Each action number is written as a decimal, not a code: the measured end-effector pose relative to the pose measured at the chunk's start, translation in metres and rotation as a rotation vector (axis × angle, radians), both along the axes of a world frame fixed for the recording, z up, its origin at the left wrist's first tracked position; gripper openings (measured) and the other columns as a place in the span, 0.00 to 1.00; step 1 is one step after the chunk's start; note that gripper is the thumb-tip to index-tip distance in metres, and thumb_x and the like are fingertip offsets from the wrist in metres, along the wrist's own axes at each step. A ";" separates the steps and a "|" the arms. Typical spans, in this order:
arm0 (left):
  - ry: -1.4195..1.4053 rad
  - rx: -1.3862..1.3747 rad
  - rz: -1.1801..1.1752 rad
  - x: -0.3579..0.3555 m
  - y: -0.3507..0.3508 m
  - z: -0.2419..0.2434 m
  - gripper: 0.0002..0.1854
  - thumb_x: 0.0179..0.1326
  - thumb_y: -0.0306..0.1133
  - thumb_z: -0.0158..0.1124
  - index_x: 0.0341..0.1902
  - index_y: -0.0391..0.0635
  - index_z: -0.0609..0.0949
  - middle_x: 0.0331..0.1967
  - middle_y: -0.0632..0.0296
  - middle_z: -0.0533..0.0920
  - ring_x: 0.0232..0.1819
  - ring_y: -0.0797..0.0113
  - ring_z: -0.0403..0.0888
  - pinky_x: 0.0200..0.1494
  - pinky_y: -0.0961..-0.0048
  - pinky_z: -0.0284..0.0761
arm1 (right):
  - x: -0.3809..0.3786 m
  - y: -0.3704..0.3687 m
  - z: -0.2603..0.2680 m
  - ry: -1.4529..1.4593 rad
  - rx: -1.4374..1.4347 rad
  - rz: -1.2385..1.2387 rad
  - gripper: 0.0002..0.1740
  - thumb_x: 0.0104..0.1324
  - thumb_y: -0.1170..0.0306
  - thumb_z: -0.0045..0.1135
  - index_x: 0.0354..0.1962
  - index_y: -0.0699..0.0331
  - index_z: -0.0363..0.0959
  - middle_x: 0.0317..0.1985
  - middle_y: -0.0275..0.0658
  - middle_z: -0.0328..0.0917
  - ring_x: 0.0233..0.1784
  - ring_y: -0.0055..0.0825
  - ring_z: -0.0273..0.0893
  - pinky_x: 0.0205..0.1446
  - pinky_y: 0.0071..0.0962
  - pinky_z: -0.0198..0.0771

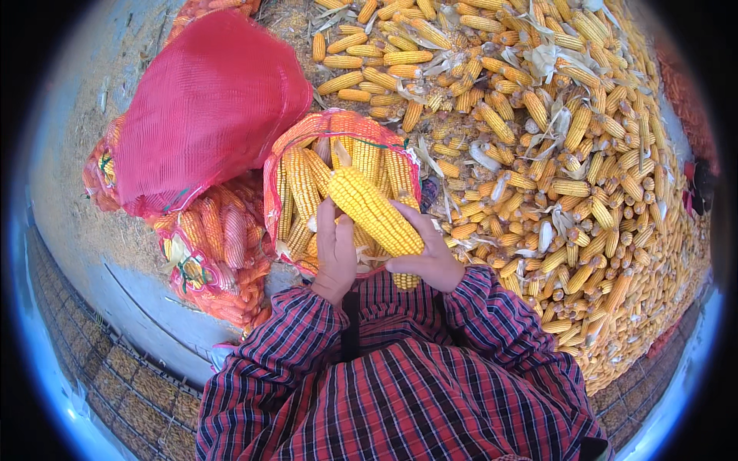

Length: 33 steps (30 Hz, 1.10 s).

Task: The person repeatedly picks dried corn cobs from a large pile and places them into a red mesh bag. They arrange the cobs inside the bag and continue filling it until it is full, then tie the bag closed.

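Observation:
My right hand point(429, 253) grips a thick yellow corn cob point(375, 210), which slants over the mouth of an open mesh sack. Below that hand the end of a second cob point(406, 281) shows; whether it is held too I cannot tell. My left hand point(335, 250) is raised at the sack's near side, thumb and fingers a little apart, close to the slanted cob's upper end. I see nothing in its grasp. The pink-orange mesh sack point(274, 173) is filled with cobs point(300, 178), many standing on end, and its rim is spread wide.
To the right and ahead spreads a large heap of husked cobs point(553, 196) with loose husks point(542, 60). A red mesh sack point(213, 109) lies at the upper left, above a tied sack of cobs point(216, 230). Concrete floor point(138, 276) shows at left.

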<state>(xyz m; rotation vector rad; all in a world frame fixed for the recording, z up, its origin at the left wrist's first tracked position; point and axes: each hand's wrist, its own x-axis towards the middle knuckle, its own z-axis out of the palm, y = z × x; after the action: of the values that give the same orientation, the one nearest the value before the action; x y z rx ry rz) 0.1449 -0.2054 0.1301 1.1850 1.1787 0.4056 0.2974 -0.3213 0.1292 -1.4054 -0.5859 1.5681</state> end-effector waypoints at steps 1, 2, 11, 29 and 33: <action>0.127 0.117 -0.132 -0.013 0.022 -0.013 0.23 0.65 0.33 0.50 0.62 0.36 0.69 0.54 0.46 0.71 0.57 0.53 0.69 0.63 0.61 0.63 | -0.016 0.022 -0.007 -0.299 -0.027 0.090 0.53 0.47 0.65 0.72 0.71 0.52 0.56 0.51 0.52 0.61 0.62 0.47 0.61 0.71 0.37 0.55; 0.244 0.203 -0.260 -0.020 0.035 -0.026 0.26 0.64 0.34 0.52 0.65 0.37 0.68 0.57 0.43 0.70 0.59 0.50 0.68 0.64 0.59 0.62 | -0.033 0.043 -0.019 -0.371 -0.159 0.069 0.49 0.48 0.61 0.70 0.69 0.52 0.59 0.51 0.57 0.60 0.61 0.53 0.61 0.69 0.42 0.58; 0.524 0.886 -0.652 0.007 0.058 -0.076 0.33 0.58 0.39 0.63 0.66 0.39 0.71 0.72 0.43 0.58 0.70 0.37 0.55 0.73 0.51 0.53 | -0.053 0.038 -0.068 -1.105 -0.050 0.075 0.39 0.54 0.71 0.61 0.65 0.56 0.62 0.64 0.61 0.53 0.64 0.63 0.56 0.68 0.51 0.58; 0.721 0.980 -0.979 -0.019 0.003 -0.082 0.29 0.61 0.32 0.64 0.65 0.40 0.69 0.68 0.52 0.61 0.72 0.38 0.49 0.74 0.49 0.52 | 0.026 0.141 -0.093 -0.844 0.133 -0.258 0.07 0.67 0.70 0.54 0.40 0.64 0.76 0.35 0.49 0.80 0.39 0.48 0.79 0.42 0.40 0.74; 0.700 0.915 -0.785 -0.013 0.025 -0.092 0.27 0.58 0.28 0.63 0.63 0.41 0.71 0.68 0.53 0.62 0.72 0.40 0.49 0.74 0.52 0.51 | 0.026 0.125 -0.081 -0.751 0.151 -0.223 0.08 0.66 0.67 0.54 0.37 0.64 0.75 0.37 0.48 0.78 0.41 0.48 0.79 0.44 0.44 0.73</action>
<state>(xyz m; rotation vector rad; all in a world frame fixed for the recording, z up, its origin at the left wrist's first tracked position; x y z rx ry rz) 0.1320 -0.1804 0.0384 2.6047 0.9755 -0.1368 0.3231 -0.1960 0.0483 -1.8588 -0.9212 0.7693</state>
